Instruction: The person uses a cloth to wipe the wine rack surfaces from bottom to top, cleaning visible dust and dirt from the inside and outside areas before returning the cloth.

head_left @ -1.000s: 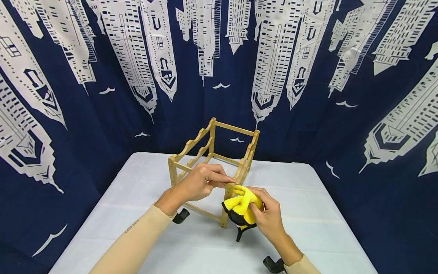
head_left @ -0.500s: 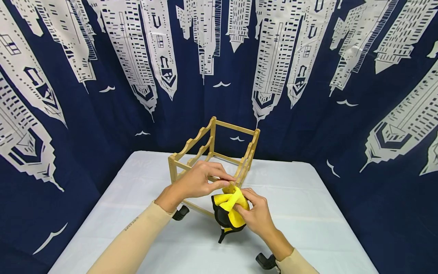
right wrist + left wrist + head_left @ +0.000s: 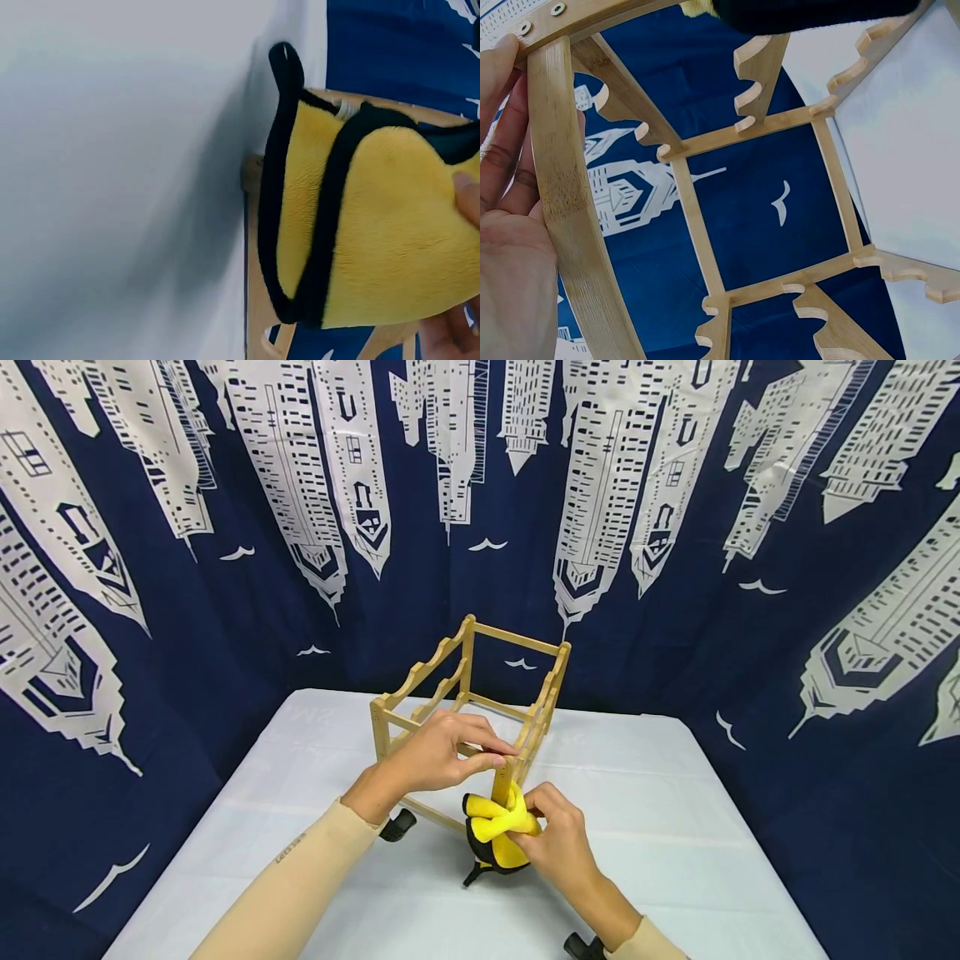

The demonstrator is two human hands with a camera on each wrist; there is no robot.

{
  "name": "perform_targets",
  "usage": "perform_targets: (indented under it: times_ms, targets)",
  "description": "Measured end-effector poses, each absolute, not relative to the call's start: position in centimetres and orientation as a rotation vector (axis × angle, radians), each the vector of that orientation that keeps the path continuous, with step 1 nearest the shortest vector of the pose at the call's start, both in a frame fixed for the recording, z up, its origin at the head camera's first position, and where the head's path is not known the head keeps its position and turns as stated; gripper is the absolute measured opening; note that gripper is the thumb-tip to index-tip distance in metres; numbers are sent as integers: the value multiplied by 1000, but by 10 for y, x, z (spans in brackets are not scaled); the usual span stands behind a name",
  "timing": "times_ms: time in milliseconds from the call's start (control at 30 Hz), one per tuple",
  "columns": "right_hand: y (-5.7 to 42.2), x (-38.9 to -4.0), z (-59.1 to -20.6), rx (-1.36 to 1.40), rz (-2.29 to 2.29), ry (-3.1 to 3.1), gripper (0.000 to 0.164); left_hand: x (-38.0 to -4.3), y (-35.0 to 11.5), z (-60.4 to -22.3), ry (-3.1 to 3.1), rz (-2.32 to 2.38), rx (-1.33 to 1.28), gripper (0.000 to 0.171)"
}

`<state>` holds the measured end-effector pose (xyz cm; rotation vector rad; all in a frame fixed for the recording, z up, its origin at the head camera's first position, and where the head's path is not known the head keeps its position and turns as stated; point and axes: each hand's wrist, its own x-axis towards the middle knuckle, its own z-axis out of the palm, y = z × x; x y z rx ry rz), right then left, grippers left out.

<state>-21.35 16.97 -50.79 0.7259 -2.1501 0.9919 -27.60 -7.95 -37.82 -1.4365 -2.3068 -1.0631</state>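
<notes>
A light wooden rack (image 3: 516,640) with scalloped rails stands on the white-covered table. My left hand (image 3: 457,752) holds the top of its near right corner, thumb and fingers at the corner post (image 3: 504,783). In the left wrist view, the left hand (image 3: 514,255) has its fingers behind a wooden bar (image 3: 574,202). My right hand (image 3: 558,839) grips a bunched yellow cloth (image 3: 502,821) with black edging against that same post, just below its top. The right wrist view shows the cloth (image 3: 397,217) folded over, its black loop hanging free and the post's lower part largely hidden.
The white table (image 3: 660,827) extends around the rack on both sides. Behind it hangs a dark blue curtain (image 3: 420,593) printed with white buildings and birds. Black wrist devices (image 3: 397,825) are worn at both wrists.
My right hand has moved left with the cloth, bringing it onto the front of the corner post, then slid it lower so the post's top shows. The left hand stays at the corner.
</notes>
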Motion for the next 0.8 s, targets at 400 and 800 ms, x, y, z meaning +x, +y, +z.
perform_targets:
  times_ms: [400, 800]
  targets:
    - [155, -205, -526, 303, 823, -2714, 40, -280, -78, -380, -2276, -1052, -1474, 17]
    - [152, -205, -523, 313, 948, -2566, 33, -276, -82, -379, -2300, -1085, -1429, 18]
